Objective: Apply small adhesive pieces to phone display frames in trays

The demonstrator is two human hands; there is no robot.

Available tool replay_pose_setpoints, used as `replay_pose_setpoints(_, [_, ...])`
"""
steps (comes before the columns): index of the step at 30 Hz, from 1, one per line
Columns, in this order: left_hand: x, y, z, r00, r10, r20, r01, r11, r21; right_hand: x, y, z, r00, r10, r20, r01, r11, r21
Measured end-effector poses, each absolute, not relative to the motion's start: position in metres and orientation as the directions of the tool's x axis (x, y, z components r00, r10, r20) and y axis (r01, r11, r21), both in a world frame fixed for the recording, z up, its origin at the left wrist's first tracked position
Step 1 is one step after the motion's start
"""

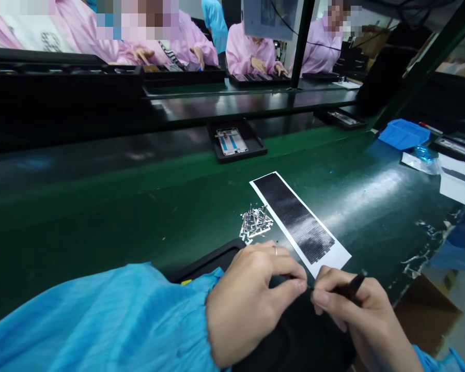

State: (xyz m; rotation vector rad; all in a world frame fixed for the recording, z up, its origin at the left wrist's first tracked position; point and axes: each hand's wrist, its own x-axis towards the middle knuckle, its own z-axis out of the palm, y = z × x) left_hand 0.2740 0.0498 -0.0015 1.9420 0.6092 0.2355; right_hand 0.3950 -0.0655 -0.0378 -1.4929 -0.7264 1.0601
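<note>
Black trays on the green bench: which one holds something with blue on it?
The tray straight ahead holds a phone frame with blue strips; the black tray to its right shows only dark parts.

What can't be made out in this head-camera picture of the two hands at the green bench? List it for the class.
All in the head view:
- Tip of the black-handled tool in the right hand: fingers hide it.
- Anything the left hand pinches: fingers cover it, and it is too small.
- Single items on the dark printed sheet: too small and blurred.
- Metal pieces: too small to identify.
- Right forearm: cut off by the bottom edge.
</note>
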Motion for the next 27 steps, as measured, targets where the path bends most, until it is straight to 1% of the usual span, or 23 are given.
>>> replay_pose_setpoints(1, [0.270,0.050,-0.001,0.860,0.501,-0.102,0.321,-0.375,0.870,0.393,-0.065,-0.037,0.396,0.892,-0.217,-0.065,-0.209,-0.976])
replay_pose_setpoints(3, [0.263,0.049,-0.001,0.848,0.513,-0.132,0.358,-0.371,0.857,0.390,-0.065,-0.036,0.392,0.901,-0.186,-0.004,-0.201,-0.980])
replay_pose_setpoints(5, [0.256,0.047,-0.002,0.820,0.545,-0.176,0.395,-0.316,0.863,0.388,-0.065,-0.036,0.409,0.896,-0.173,0.003,-0.191,-0.982])
replay_pose_setpoints(7, [0.248,0.045,-0.005,0.795,0.584,-0.164,0.405,-0.310,0.860,0.388,-0.067,-0.037,0.422,0.890,-0.173,-0.021,-0.181,-0.983])
replay_pose_setpoints(8, [0.244,0.043,-0.007,0.787,0.609,-0.101,0.382,-0.352,0.855,0.389,-0.067,-0.038,0.412,0.896,-0.166,-0.029,-0.169,-0.985])
replay_pose_setpoints(9, [0.240,0.041,-0.010,0.776,0.630,0.004,0.340,-0.424,0.840,0.390,-0.068,-0.040,0.392,0.907,-0.154,-0.032,-0.154,-0.988])
replay_pose_setpoints(10, [0.236,0.040,-0.013,0.762,0.633,0.137,0.284,-0.517,0.808,0.392,-0.068,-0.041,0.368,0.920,-0.138,-0.031,-0.136,-0.990])
replay_pose_setpoints(12, [0.230,0.037,-0.018,0.723,0.575,0.383,0.174,-0.688,0.704,0.394,-0.069,-0.043,0.336,0.935,-0.113,-0.032,-0.108,-0.994])
replay_pose_setpoints(13, [0.227,0.036,-0.019,0.708,0.538,0.457,0.139,-0.741,0.657,0.395,-0.070,-0.045,0.331,0.937,-0.113,-0.041,-0.106,-0.994])
replay_pose_setpoints(15, [0.224,0.034,-0.019,0.703,0.494,0.511,0.107,-0.784,0.611,0.395,-0.071,-0.046,0.325,0.937,-0.128,-0.068,-0.112,-0.991])
replay_pose_setpoints(20, [0.225,0.030,-0.016,0.734,0.430,0.526,0.068,-0.817,0.573,0.393,-0.074,-0.044,0.295,0.945,-0.143,-0.082,-0.124,-0.989])
replay_pose_setpoints(22, [0.226,0.028,-0.019,0.716,0.426,0.553,0.055,-0.824,0.564,0.392,-0.074,-0.042,0.295,0.943,-0.153,-0.093,-0.131,-0.987])
replay_pose_setpoints(25, [0.226,0.027,-0.025,0.644,0.440,0.625,0.034,-0.833,0.552,0.390,-0.073,-0.041,0.297,0.942,-0.158,-0.096,-0.135,-0.986])
replay_pose_setpoints(27, [0.226,0.027,-0.025,0.664,0.432,0.611,0.055,-0.843,0.536,0.389,-0.072,-0.041,0.298,0.940,-0.165,-0.098,-0.141,-0.985])
